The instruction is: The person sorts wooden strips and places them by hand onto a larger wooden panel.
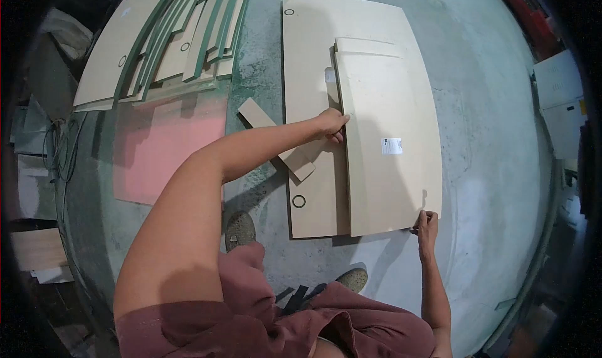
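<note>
A pale board with a white label (370, 188) lies on top of a larger pale panel (307, 44) on the floor. My left hand (332, 124) has its fingers closed on the left long edge of the labelled board. At the near right corner of the same board, my right hand (426, 223) pinches the edge. Beneath my left forearm, a narrow strip of board (298, 163) lies slantwise, partly over the larger panel. Black rings mark the larger panel, one near its lower left corner.
Stacked boards with green edges (200, 38) lie at the upper left, beside a pink sheet (169, 148) on the floor. Cables (66, 148) run along the left side. A white cabinet (560, 101) is at the right. My shoes (241, 230) are below the panels.
</note>
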### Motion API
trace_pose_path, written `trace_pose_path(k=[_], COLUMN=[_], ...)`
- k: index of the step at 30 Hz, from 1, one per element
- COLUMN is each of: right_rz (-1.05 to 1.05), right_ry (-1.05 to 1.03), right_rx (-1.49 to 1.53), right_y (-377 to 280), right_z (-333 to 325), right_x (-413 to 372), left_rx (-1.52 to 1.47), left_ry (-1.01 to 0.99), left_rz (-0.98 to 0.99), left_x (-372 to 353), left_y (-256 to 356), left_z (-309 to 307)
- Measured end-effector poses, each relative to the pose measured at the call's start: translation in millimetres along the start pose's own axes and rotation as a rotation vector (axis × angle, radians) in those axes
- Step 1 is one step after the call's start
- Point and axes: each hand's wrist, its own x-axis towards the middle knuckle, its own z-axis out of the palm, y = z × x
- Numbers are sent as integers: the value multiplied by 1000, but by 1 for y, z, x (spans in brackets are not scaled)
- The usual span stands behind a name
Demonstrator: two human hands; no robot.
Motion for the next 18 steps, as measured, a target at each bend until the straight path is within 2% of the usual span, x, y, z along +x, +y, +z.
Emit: trace_pose_path(k=[1,4,7,11,13,16,18], right_rz=[-89,7,8,-14,-55,-40,-63], right_ry=[39,34,-7,5,3,-10,-14], right_rx=[55,162,241,219,250,270,261], right_y=[3,-15,-27,-23,-31,-48,-55], right_z=[1,0,0,3,6,7,8], right_x=[4,0,4,18,21,23,25], left_rx=[21,19,70,74,229,253,264], left_ry=[0,23,0,77,158,185,204], left_rz=[7,35,45,74,137,215,194], left_x=[2,9,10,18,31,45,49], left_y=[2,5,11,23,26,28,32], left_z=[0,-1,-7,-8,-13,-19,-21])
